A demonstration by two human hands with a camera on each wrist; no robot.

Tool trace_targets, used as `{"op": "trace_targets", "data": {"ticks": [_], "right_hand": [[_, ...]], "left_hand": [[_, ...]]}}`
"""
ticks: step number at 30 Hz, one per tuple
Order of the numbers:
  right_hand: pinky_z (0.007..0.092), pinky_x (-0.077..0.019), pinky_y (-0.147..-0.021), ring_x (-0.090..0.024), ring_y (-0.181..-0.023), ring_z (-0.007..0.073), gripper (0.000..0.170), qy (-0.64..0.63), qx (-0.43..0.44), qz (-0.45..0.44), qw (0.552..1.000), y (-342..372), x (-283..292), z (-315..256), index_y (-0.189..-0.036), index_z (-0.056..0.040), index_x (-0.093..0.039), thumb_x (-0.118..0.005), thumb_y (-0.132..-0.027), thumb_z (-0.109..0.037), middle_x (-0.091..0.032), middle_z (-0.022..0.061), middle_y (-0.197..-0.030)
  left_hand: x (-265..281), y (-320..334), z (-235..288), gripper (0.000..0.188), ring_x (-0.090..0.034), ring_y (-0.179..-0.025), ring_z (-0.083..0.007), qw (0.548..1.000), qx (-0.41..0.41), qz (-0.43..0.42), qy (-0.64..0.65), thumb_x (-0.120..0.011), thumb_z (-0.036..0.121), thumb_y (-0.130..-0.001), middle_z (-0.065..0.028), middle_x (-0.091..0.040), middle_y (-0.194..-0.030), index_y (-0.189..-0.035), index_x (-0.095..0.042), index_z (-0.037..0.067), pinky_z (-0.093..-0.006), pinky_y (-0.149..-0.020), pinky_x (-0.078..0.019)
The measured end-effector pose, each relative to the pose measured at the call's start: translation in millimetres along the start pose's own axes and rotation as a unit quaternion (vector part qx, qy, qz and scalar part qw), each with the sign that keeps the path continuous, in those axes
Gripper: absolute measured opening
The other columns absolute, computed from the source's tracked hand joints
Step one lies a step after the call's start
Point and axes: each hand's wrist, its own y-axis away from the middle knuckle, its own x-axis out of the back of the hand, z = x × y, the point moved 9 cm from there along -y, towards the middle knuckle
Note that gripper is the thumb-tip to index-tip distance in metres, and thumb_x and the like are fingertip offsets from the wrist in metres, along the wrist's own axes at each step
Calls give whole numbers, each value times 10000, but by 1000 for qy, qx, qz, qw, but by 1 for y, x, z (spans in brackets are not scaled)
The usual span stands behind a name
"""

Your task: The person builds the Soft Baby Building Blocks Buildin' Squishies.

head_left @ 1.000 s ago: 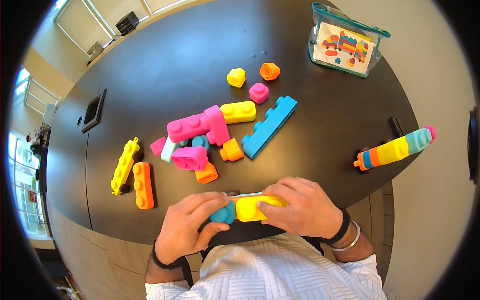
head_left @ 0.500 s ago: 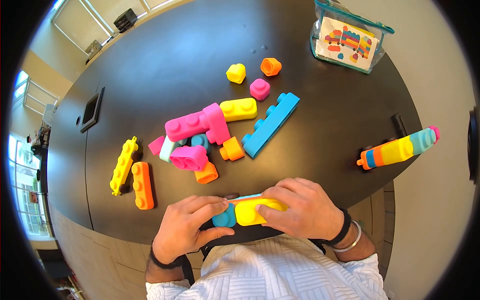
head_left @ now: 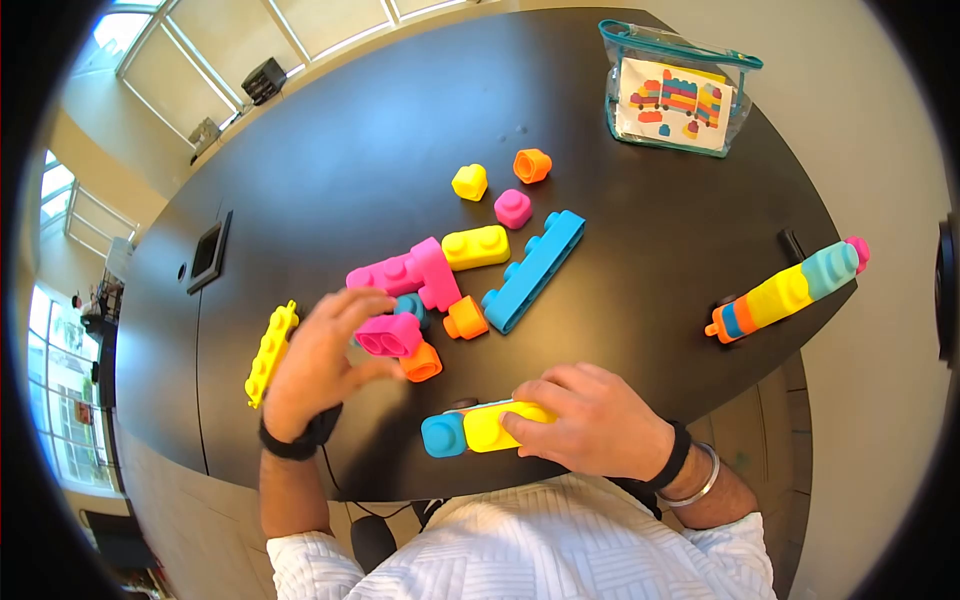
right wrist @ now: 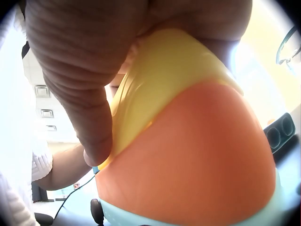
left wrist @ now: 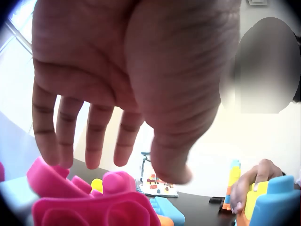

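In the head view my right hand grips a yellow block, thumb on the near side. Beside that block a blue block sits at the left end of the same stack. The right wrist view shows an orange block under the yellow one, with a light blue piece and a dark wheel lower down. My left hand, fingers apart and holding nothing, hovers at the left side of the block pile, near a pink block with two hollows and an orange block.
A long pink block, a yellow block and a long blue block lie beyond the hands. Left stands a yellow wheeled base; right, a built car. A clear bag stands at the back.
My left hand has let go of the blue block and moved up and left to the pile, now covering the long orange block. My right hand keeps its grip on the yellow block.
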Motion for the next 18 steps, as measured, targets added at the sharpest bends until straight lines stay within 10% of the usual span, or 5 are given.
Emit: {"op": "trace_targets", "data": {"ticks": [9,18], "right_hand": [[415,-580,-855,-689,-1024,266,427,-25,20,6,999,1,0,0,-1217,-162,-751,-928,-852,-298,-698,53,-1150],[434,-608,-930,-738,-1078,294,870,-58,-27,-3,998,-1,0,6,-1577,-155,-640,-987,-797,-321,-742,73,-1187]], "left_hand": [[2,14,10,584,-724,-1210,-345,992,116,45,15,-907,118,-873,-163,-756,-1296,-1420,-720,39,-430,-1021,-606],[-3,60,85,288,-683,-1391,-462,917,-100,78,377,-754,-87,-1009,-230,-613,-1454,-1248,-755,74,-579,-1197,-573]]}}
